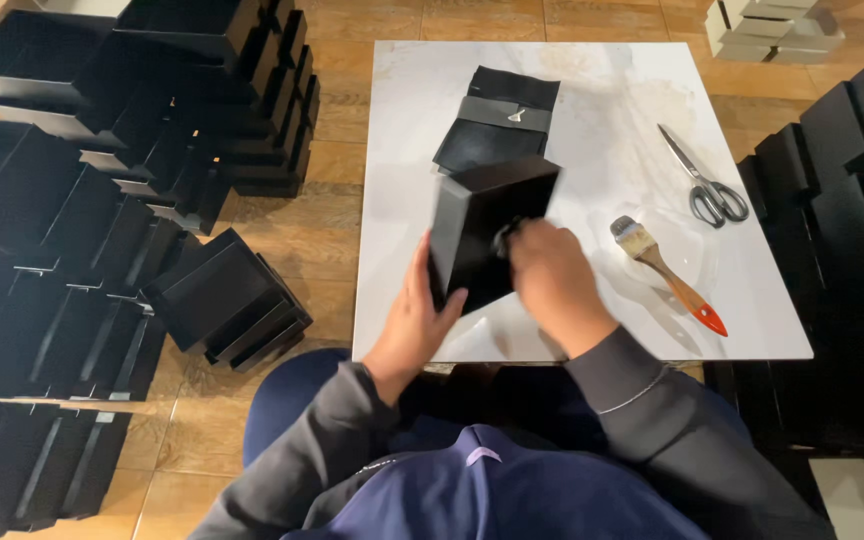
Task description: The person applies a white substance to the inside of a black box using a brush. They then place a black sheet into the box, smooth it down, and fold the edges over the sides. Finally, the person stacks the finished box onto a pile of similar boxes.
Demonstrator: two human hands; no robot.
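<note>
Box [482, 225] clamped in my left hand [417, 325] over counter [592, 90]; right hand [552, 280] pinches dark cloth [505, 237] against it, brush [664, 272] right.

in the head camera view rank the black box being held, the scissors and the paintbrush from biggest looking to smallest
1. Black box, plainly largest, though raised nearer the camera.
2 and 3. Paintbrush and scissors look about alike in length; too close to rank.

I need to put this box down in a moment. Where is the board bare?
Bare board runs down the left edge beside the black sheets, and along the far right past the scissors. The near right corner below the brush is free. The middle is crowded by both hands and the box.
</note>
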